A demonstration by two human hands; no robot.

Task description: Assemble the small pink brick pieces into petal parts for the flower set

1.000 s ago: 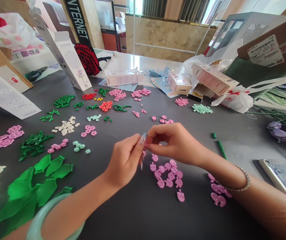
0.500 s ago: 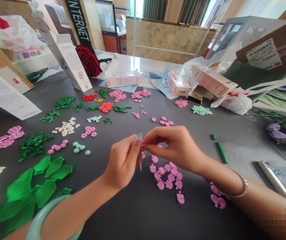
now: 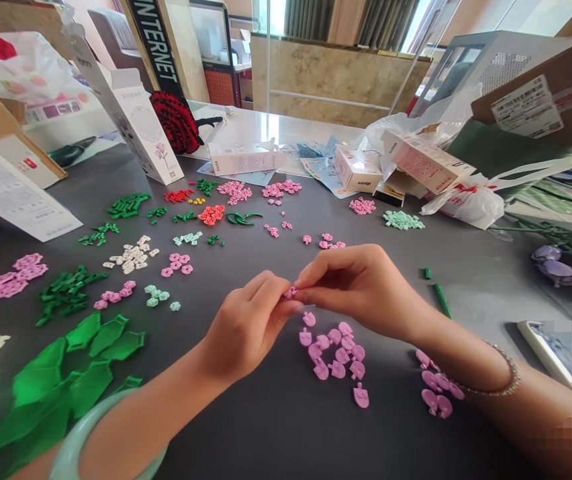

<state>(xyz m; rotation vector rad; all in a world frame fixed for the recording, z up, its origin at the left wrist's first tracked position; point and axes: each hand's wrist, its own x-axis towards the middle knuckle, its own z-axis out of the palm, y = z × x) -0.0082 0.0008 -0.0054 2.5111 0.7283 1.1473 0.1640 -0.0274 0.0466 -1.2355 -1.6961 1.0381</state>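
Observation:
Both of my hands meet at the middle of the dark table. My left hand (image 3: 246, 320) is closed, pinching a small pink toy brick piece (image 3: 291, 292) between thumb and fingers. My right hand (image 3: 361, 290) pinches the same piece from the other side; its exact shape is mostly hidden by the fingertips. Just below the hands lie several loose pink petal pieces (image 3: 337, 369). More pink petal pieces (image 3: 436, 393) sit beside my right wrist. Beyond the hands is a small group of pink pieces (image 3: 331, 241).
Sorted piles fill the left side: large green leaf pieces (image 3: 91, 387), dark green pieces (image 3: 69, 290), cream pieces (image 3: 133, 255) and red pieces (image 3: 211, 215). Mint pieces (image 3: 403, 221) lie back right. A phone (image 3: 551, 353) and a green rod (image 3: 443, 301) are at right; white boxes (image 3: 151, 133) stand behind.
My left hand has turned so its back faces up and its thumb has dropped lower. The pink piece shows between both hands' fingertips, slightly further right. My right wrist has shifted right.

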